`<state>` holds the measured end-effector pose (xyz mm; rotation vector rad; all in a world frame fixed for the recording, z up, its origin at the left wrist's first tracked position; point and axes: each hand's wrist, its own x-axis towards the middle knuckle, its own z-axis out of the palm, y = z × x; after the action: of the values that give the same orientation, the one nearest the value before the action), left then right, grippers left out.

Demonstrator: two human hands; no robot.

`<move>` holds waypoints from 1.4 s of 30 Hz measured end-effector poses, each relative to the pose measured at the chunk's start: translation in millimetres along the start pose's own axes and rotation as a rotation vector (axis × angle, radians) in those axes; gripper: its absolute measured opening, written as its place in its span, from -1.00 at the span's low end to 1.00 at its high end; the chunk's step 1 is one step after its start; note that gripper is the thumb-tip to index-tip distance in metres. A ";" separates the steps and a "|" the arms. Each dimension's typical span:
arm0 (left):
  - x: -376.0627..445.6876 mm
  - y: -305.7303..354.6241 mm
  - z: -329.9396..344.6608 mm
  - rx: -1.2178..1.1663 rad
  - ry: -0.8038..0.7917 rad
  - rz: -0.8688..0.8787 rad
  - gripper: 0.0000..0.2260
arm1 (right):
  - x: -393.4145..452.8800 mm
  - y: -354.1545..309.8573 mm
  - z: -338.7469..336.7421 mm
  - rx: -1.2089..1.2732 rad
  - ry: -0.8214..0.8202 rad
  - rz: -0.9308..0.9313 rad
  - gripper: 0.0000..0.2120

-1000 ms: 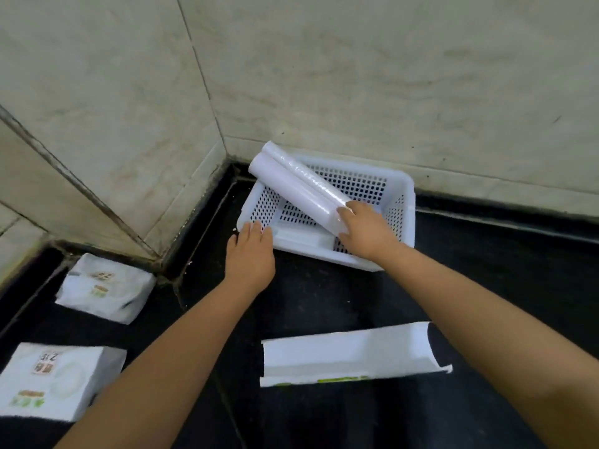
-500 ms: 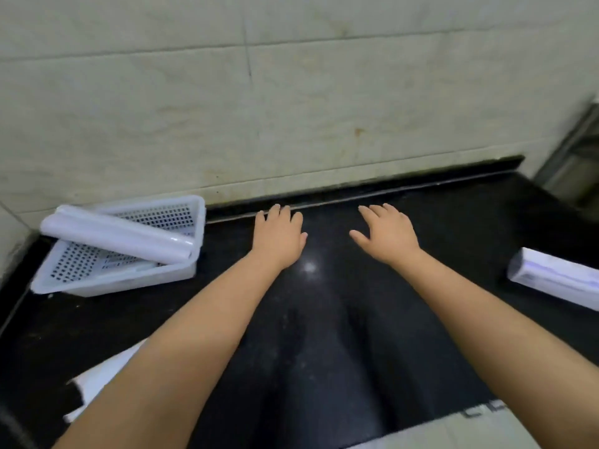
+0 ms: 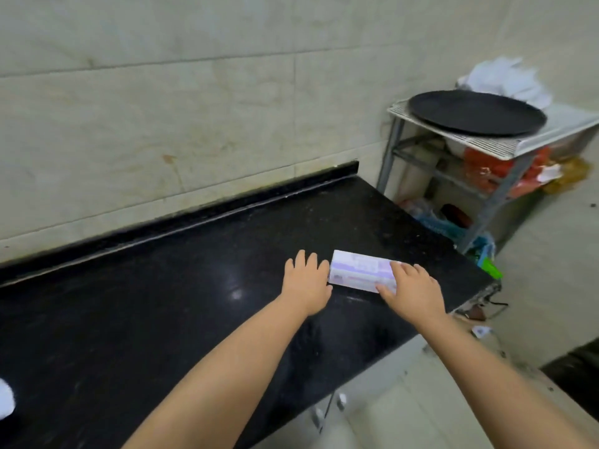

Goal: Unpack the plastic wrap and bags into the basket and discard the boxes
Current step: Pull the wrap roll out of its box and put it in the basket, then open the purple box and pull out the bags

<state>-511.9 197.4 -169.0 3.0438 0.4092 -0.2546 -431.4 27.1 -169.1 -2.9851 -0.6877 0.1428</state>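
Note:
A long white box with purple print point(image 3: 359, 270) lies on the black countertop point(image 3: 162, 303) near its right end. My left hand point(image 3: 304, 281) is flat beside the box's left end, fingers spread, touching or almost touching it. My right hand point(image 3: 411, 290) rests over the box's right end with fingers apart, not closed around it. The basket and the plastic wrap roll are out of view.
A metal rack point(image 3: 486, 176) stands right of the counter with a round black tray point(image 3: 476, 111) on top and bags on its shelves. The tiled wall point(image 3: 194, 108) backs the counter. A white object's edge point(image 3: 5, 400) shows at far left.
My view has swung right, away from the basket and roll. Both hands have travelled right along the counter and reached the purple-printed box.

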 end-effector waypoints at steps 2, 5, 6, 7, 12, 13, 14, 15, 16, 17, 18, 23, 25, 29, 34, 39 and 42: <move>22.1 11.3 9.0 0.002 -0.038 0.009 -0.51 | 13.8 22.2 7.4 0.002 -0.042 0.010 -0.44; 58.6 20.5 20.4 -0.017 -0.098 0.003 -0.47 | 41.7 48.8 17.2 0.001 -0.116 -0.023 -0.38; 71.4 21.6 24.2 -0.033 -0.113 -0.002 -0.46 | 53.5 55.7 20.0 -0.009 -0.152 -0.052 -0.35; 83.6 21.4 27.6 -0.050 -0.125 -0.006 -0.43 | 65.8 61.3 22.2 -0.016 -0.194 -0.085 -0.31; 130.2 14.5 39.0 -0.129 -0.235 0.046 -0.27 | 118.1 76.1 32.0 0.114 -0.432 -0.224 -0.17; 136.9 13.2 39.9 -0.136 -0.246 0.066 -0.25 | 124.3 78.8 35.2 0.147 -0.466 -0.247 -0.16; 142.6 12.0 40.7 -0.139 -0.247 0.083 -0.24 | 128.8 81.5 38.5 0.179 -0.489 -0.261 -0.16; 146.6 11.2 41.6 -0.136 -0.245 0.096 -0.25 | 131.5 84.2 41.9 0.211 -0.501 -0.269 -0.17; 149.3 10.8 42.5 -0.132 -0.239 0.103 -0.26 | 133.3 86.7 45.3 0.242 -0.501 -0.276 -0.17; 150.8 11.1 44.0 -0.130 -0.231 0.104 -0.28 | 134.9 89.0 48.5 0.270 -0.492 -0.289 -0.18; 151.6 11.8 45.6 -0.132 -0.225 0.100 -0.30 | 136.4 90.8 51.2 0.291 -0.480 -0.306 -0.19; 141.9 13.5 46.8 -0.278 -0.180 -0.013 -0.28 | 155.2 94.0 39.1 0.431 -0.406 -0.381 -0.20; 128.0 13.7 44.8 -0.370 -0.103 -0.108 -0.27 | 170.0 87.7 26.7 0.529 -0.381 -0.399 -0.24; 80.1 16.0 45.9 -0.481 0.038 -0.400 -0.29 | 189.8 44.6 16.7 0.619 -0.500 -0.499 -0.32; -7.6 12.9 50.6 -0.360 0.195 -0.823 -0.39 | 160.0 -49.3 24.7 0.642 -0.698 -0.728 -0.47; -126.3 8.8 54.0 -0.329 0.291 -1.145 -0.49 | 65.0 -143.4 35.2 0.599 -0.872 -0.988 -0.33; -197.0 8.4 62.5 -0.356 0.400 -1.272 -0.48 | 0.5 -185.5 39.2 0.575 -0.886 -1.139 -0.31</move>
<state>-706.7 133.6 -196.5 2.0362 2.0572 0.3605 -515.4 195.7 -190.6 -1.5278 -1.8395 1.2791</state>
